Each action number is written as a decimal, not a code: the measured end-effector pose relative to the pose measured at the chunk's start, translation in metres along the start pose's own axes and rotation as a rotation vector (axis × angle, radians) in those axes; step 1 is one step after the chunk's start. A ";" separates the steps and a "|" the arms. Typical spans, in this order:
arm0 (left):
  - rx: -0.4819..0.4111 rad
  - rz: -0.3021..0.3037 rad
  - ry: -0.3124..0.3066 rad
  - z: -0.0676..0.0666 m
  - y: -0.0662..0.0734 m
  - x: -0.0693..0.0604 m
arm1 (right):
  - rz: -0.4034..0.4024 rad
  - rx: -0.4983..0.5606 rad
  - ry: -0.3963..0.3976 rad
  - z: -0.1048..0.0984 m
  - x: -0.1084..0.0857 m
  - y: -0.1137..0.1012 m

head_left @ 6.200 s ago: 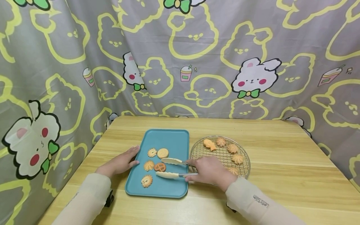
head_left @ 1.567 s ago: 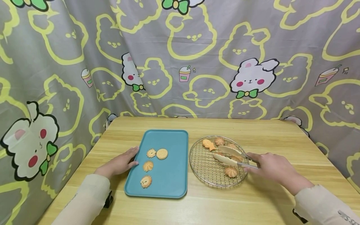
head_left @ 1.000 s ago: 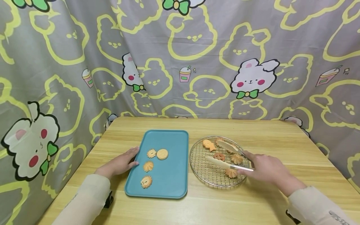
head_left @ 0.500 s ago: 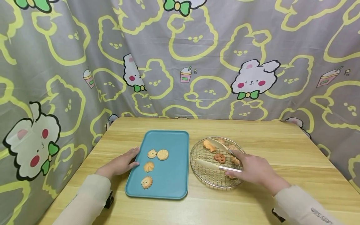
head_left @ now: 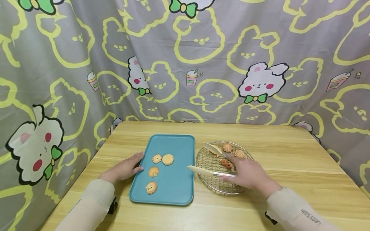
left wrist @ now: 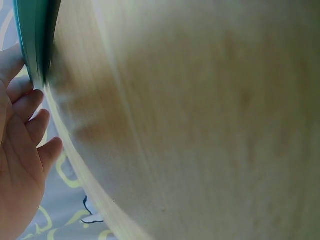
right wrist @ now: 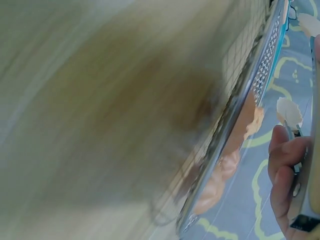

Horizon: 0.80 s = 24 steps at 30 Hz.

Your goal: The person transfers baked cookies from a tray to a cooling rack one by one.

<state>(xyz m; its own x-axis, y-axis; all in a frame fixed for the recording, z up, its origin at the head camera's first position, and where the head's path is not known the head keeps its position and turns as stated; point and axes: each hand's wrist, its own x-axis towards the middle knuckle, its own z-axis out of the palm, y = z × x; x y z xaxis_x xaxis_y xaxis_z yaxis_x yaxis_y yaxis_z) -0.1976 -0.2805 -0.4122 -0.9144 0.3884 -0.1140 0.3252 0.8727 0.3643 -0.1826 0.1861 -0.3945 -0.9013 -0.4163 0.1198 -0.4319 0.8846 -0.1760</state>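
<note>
My left hand (head_left: pixel 123 168) rests at the left edge of the blue tray (head_left: pixel 173 192), its fingers touching the rim; the left wrist view shows the fingers (left wrist: pixel 27 105) against it. On the tray lie round cookies, among them a dotted cookie (head_left: pixel 168 159), a ridged cookie (head_left: pixel 153 172) and a scalloped cookie (head_left: pixel 151 187). My right hand (head_left: pixel 245 171) grips tongs (head_left: pixel 202 170) with cream-coloured tips, spread apart and holding nothing. They hang over the left part of the wire rack (head_left: pixel 216 187), one tip reaching the tray's right edge. Below them sits a brown pretzel cookie (head_left: pixel 226 164).
Swirled cookies (head_left: pixel 239 154) and a flower-shaped cookie (head_left: pixel 227 147) lie on the rack, partly hidden by the hand and tongs. A fish-shaped cookie (head_left: pixel 214 150) is behind one tong arm. The wooden table (head_left: pixel 303 166) meets a patterned curtain (head_left: pixel 162 38) at the back.
The pretzel cookie, earlier on the tray between the tongs, now lies on the rack. The tongs have spread apart, and my right hand has moved left with them. My left hand stays put.
</note>
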 end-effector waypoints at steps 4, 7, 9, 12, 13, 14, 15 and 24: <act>0.001 0.000 0.003 0.002 -0.002 0.001 | -0.017 -0.004 -0.001 0.003 0.005 -0.008; 0.001 0.000 -0.001 0.002 -0.002 0.001 | -0.010 0.007 -0.019 0.004 0.009 -0.015; -0.002 0.002 -0.002 0.002 -0.002 0.001 | -0.011 0.004 -0.023 0.005 0.011 -0.020; -0.004 -0.004 -0.004 0.002 -0.002 0.001 | -0.013 0.014 -0.046 0.006 0.014 -0.027; -0.001 -0.003 -0.004 0.002 -0.002 0.001 | -0.018 0.024 -0.050 0.006 0.014 -0.029; 0.003 -0.002 -0.004 0.001 -0.002 0.001 | -0.025 0.029 -0.050 0.007 0.015 -0.031; 0.002 -0.006 -0.005 0.001 -0.002 0.001 | -0.036 0.033 -0.052 0.008 0.016 -0.033; 0.002 -0.010 -0.012 0.001 -0.003 0.002 | -0.139 0.015 -0.017 0.015 0.021 -0.052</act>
<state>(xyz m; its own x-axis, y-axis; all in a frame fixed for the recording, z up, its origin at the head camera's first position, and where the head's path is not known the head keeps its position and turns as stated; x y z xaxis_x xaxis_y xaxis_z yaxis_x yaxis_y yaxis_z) -0.1997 -0.2821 -0.4140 -0.9146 0.3833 -0.1283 0.3170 0.8771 0.3608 -0.1793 0.1284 -0.3970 -0.8331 -0.5382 0.1273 -0.5530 0.8148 -0.1738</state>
